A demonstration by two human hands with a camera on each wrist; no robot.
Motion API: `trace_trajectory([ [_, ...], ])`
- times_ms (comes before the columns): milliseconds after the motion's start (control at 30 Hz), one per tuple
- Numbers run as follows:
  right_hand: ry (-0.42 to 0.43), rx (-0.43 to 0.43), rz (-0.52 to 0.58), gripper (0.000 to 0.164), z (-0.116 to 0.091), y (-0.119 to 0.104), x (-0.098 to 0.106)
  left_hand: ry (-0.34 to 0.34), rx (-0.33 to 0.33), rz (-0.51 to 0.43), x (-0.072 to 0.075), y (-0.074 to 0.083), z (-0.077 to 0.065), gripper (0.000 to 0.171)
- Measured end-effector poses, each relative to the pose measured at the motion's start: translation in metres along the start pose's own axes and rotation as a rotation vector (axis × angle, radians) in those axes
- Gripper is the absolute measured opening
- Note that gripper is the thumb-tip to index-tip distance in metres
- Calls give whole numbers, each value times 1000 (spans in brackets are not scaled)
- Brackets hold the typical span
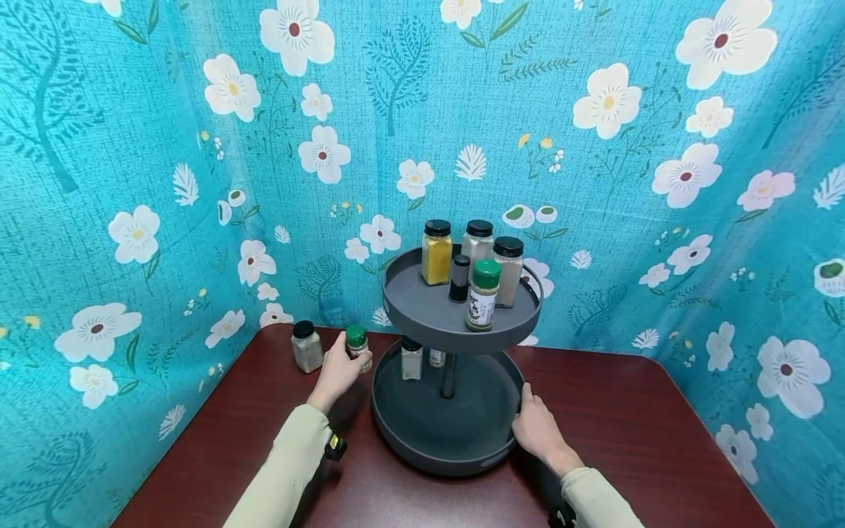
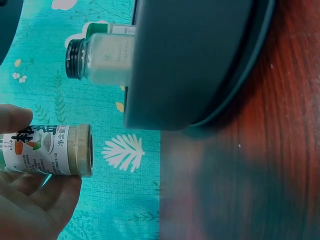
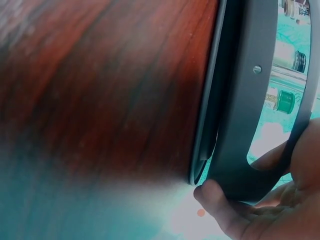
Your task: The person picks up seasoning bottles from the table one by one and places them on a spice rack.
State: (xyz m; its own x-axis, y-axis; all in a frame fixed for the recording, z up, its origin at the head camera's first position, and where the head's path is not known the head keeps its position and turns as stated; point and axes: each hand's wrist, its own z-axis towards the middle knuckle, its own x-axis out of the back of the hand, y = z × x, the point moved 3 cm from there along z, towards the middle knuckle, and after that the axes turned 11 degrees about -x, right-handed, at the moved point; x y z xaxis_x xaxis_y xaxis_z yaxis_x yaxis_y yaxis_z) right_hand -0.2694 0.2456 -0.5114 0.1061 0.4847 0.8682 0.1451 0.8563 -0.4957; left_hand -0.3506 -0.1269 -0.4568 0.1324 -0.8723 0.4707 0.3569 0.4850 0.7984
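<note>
My left hand holds a small green-capped spice jar between thumb and fingers, left of a dark two-tier turntable rack. In the left wrist view the jar has a printed white label and a pale brown filling at its base. On the rack's other side, my right hand grips the lower tier's rim, with thumb and fingers around its edge in the right wrist view. That tier carries a black-capped square jar and a partly hidden green-capped jar, both towards the back left.
A black-capped jar stands on the dark red table, left of my left hand. The upper tier bears several jars, including a yellow-filled one and a green-capped one. A blue flowered curtain hangs behind.
</note>
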Motion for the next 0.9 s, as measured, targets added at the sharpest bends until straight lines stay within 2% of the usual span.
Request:
trace_trajectory([
  [467,-2,-13,-13,64,-1,-2,0,-12,-44,30,-11,13,-2,36],
  [667,2,-20,-12,65,-2,-1,-1,-54,-71,61,-16,21,-3,39],
  [900,-5,-14,-18,65,-3,-1,-2,-106,-60,51,-22,26,-6,42],
])
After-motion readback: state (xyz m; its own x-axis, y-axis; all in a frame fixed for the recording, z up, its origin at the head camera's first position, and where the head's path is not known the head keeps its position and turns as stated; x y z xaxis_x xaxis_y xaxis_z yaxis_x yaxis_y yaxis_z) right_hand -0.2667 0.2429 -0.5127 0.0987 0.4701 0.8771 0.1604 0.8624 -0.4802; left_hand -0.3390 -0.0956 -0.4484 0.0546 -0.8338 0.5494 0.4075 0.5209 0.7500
